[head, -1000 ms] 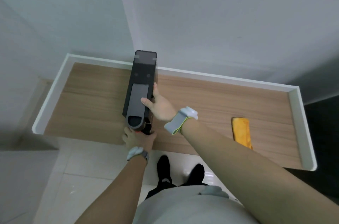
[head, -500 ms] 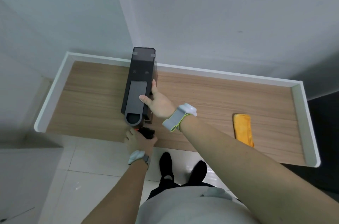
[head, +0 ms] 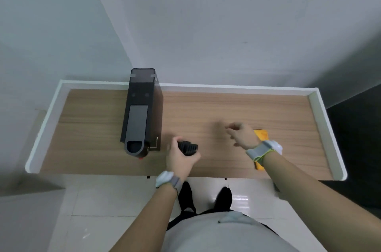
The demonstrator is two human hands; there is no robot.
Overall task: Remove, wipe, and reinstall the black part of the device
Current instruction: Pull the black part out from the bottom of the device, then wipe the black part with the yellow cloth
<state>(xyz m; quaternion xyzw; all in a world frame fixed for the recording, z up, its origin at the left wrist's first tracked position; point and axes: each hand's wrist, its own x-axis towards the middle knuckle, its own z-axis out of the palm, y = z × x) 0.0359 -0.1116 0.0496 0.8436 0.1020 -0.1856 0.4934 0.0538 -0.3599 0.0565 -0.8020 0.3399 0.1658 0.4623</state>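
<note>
Black part is now out of the device, gripped in the left hand; the right hand, loose and blurred, has apparently left the device for the yellow cloth toward the counter's right end, so wiping comes next.

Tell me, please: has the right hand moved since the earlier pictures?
Yes. The right hand has left the side of the black device and gone rightward along the table, now open above the orange cloth.

Wood-grain table with white raised rim, against grey wall; glossy white tile floor.
</note>
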